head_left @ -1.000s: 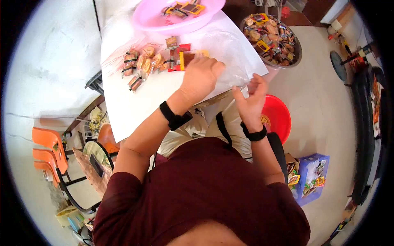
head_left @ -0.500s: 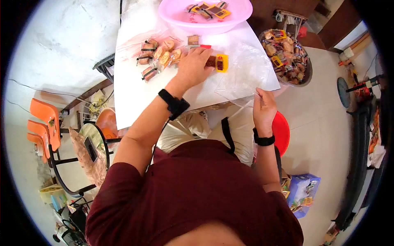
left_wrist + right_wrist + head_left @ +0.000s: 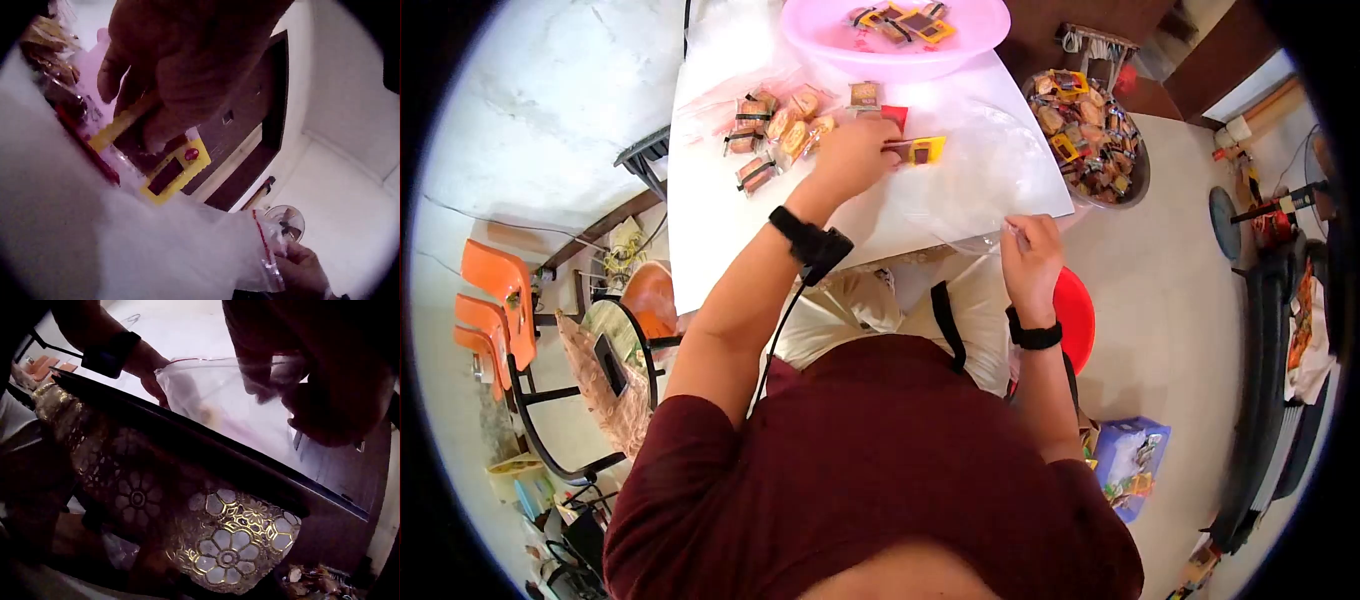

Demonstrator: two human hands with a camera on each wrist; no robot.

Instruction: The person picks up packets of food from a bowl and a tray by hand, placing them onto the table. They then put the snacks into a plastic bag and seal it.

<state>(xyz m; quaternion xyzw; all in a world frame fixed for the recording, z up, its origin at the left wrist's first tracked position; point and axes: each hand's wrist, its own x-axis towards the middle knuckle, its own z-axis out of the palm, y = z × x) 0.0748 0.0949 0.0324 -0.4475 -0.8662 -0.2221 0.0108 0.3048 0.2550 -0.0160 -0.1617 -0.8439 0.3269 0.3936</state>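
My left hand (image 3: 860, 155) grips a snack packet with yellow ends (image 3: 925, 151) over the white table. In the left wrist view, fingers and thumb close around this packet (image 3: 178, 170), beside the clear bag. My right hand (image 3: 1032, 262) pinches the edge of a clear plastic zip bag (image 3: 985, 185) near the table's front edge. A red line runs along the bag's mouth (image 3: 261, 234) in the left wrist view. A red packet (image 3: 895, 115) lies just beyond my left hand, which partly covers it. Several wrapped biscuits (image 3: 785, 130) lie to its left, with one small packet (image 3: 863, 94) behind.
A pink basin (image 3: 890, 55) with several packets stands at the table's back. Right of the table, a large tub (image 3: 1138, 185) is full of wrapped snacks. Below the right hand are a red bucket (image 3: 1077, 320) and a blue crate (image 3: 1135, 465). Orange chairs (image 3: 500, 290) stand left.
My left hand has taken hold of the yellow-ended packet, now farther from the other snacks. My right hand has gone from spread fingers to pinching the bag's edge. The head view has shifted.
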